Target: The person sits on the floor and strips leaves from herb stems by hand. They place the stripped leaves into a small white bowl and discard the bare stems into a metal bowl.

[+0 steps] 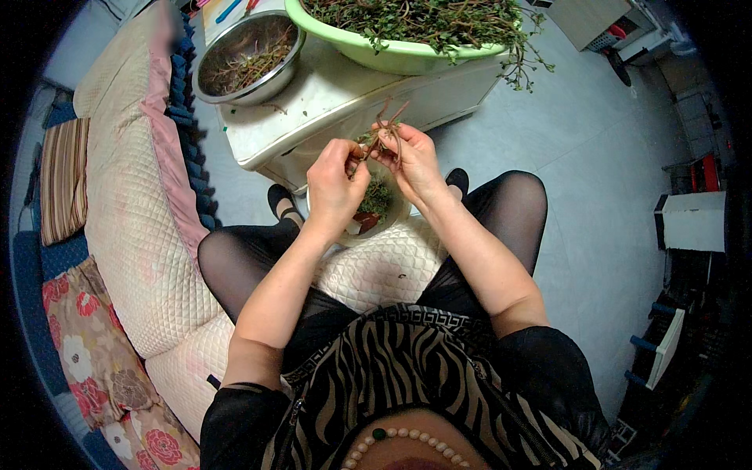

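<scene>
My right hand (414, 155) grips a small bunch of reddish plant stems (386, 126) with a few green leaves. Close against it, my left hand (339, 176) pinches the lower end of the same stems between thumb and fingers. Below both hands, between my legs, a light-coloured bucket (400, 205) holds green leafy sprigs (375, 197) and a dark red piece I cannot make out. Ahead, a light green plastic basin (376, 56) is heaped with leafy stems (411, 23). To its left a metal bowl (205, 88) contains bare reddish stems (255, 64).
The basin and bowl stand on a white low table (329, 94), with stem scraps near its edge. A sofa with a quilted cover (141, 235) runs along the left, bearing striped (64, 179) and floral cushions (94, 346). A white stool (667, 349) lies at the right.
</scene>
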A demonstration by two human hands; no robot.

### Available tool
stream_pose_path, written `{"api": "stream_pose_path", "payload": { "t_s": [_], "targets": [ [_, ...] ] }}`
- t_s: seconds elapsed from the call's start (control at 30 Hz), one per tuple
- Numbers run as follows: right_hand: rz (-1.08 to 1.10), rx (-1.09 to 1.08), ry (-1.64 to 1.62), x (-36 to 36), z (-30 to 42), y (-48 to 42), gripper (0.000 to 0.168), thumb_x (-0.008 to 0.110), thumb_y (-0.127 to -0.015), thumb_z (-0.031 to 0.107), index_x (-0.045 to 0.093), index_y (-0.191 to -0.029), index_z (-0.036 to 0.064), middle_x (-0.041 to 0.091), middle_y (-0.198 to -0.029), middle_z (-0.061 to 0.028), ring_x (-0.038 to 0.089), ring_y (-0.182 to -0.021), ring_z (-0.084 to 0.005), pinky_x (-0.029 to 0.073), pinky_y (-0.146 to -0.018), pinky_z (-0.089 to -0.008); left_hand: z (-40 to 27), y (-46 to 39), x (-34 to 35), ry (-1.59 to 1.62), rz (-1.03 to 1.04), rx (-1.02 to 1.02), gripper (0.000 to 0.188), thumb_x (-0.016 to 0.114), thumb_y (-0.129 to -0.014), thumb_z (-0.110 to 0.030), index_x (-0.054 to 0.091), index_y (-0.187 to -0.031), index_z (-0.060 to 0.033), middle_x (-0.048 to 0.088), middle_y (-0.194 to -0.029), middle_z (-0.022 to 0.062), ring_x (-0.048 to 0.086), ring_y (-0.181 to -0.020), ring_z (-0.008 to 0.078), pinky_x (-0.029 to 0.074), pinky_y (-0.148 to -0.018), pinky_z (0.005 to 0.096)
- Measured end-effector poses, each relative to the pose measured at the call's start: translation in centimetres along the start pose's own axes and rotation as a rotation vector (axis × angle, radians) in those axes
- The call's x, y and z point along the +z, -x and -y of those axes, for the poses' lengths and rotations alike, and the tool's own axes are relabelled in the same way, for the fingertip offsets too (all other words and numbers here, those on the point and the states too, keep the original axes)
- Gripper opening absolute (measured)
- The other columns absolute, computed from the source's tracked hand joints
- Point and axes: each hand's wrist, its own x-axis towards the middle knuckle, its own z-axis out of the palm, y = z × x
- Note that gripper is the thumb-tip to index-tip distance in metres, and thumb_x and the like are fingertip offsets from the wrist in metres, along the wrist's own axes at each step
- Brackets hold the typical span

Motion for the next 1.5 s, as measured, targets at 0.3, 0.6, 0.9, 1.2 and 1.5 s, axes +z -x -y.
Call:
{"api": "stream_pose_path", "payload": {
  "t_s": [0.3, 0.6, 0.9, 1.2, 1.5],
  "targets": [
    [0.014, -0.001, -0.069, -0.7, 1.3, -0.1, 0.022, 0.057, -0.086, 0.009, 0.055, -0.105, -0.003, 0.059, -0.095, -0.0087, 0.061, -0.084, -0.0219, 0.051, -0.073, -0.0282, -0.7, 0.1, -1.2, 0.135, -0.023, -0.117, 0.006, 0.058, -0.072, 0.002, 0.057, -0.078, 0.0036, 0.056, -0.069, 0.0096, 0.053, -0.056, 0.0118, 0.043, -0.054, 0.0241],
    [-0.004, -0.068, -0.078, -1.0, 1.3, -0.5, 0.021, 0.057, -0.086, 0.010, 0.054, -0.103, -0.002, 0.059, -0.093, -0.0093, 0.060, -0.079, -0.0209, 0.051, -0.071, -0.0311, 0.7, -0.5, -1.8, 0.089, 0.066, -0.059, 0.008, 0.050, -0.071, 0.000, 0.056, -0.076, 0.0030, 0.054, -0.071, 0.0111, 0.054, -0.061, 0.0181, 0.043, -0.058, 0.0273],
    [-0.034, -0.127, -0.164, -3.0, 4.3, -1.6, 0.021, 0.056, -0.086, 0.011, 0.055, -0.102, -0.003, 0.058, -0.086, -0.0105, 0.059, -0.075, -0.0219, 0.050, -0.067, -0.0320, 4.0, 0.4, -2.3, 0.322, 0.314, -0.128, 0.016, 0.052, -0.079, -0.009, 0.061, -0.087, 0.0010, 0.062, -0.086, 0.0062, 0.057, -0.081, 0.0153, 0.044, -0.075, 0.0267],
    [-0.037, -0.153, -0.209, -3.5, 5.1, -1.7, 0.022, 0.052, -0.088, 0.010, 0.053, -0.104, -0.005, 0.058, -0.086, -0.0117, 0.059, -0.076, -0.0232, 0.048, -0.067, -0.0331, 1.1, 2.0, -1.0, 0.676, 0.552, -0.588, 0.022, 0.057, -0.085, -0.018, 0.061, -0.096, -0.0005, 0.062, -0.083, 0.0025, 0.055, -0.070, 0.0090, 0.044, -0.066, 0.0221],
    [-0.067, -0.171, -0.194, -3.5, 5.1, -1.7, 0.023, 0.052, -0.088, 0.011, 0.053, -0.104, -0.006, 0.058, -0.084, -0.0121, 0.059, -0.075, -0.0232, 0.049, -0.067, -0.0332, 2.4, 2.0, -0.9, 0.696, 0.545, -0.597, 0.014, 0.051, -0.084, -0.011, 0.059, -0.087, -0.0006, 0.059, -0.075, 0.0029, 0.055, -0.067, 0.0093, 0.043, -0.062, 0.0200]
  ]
}}
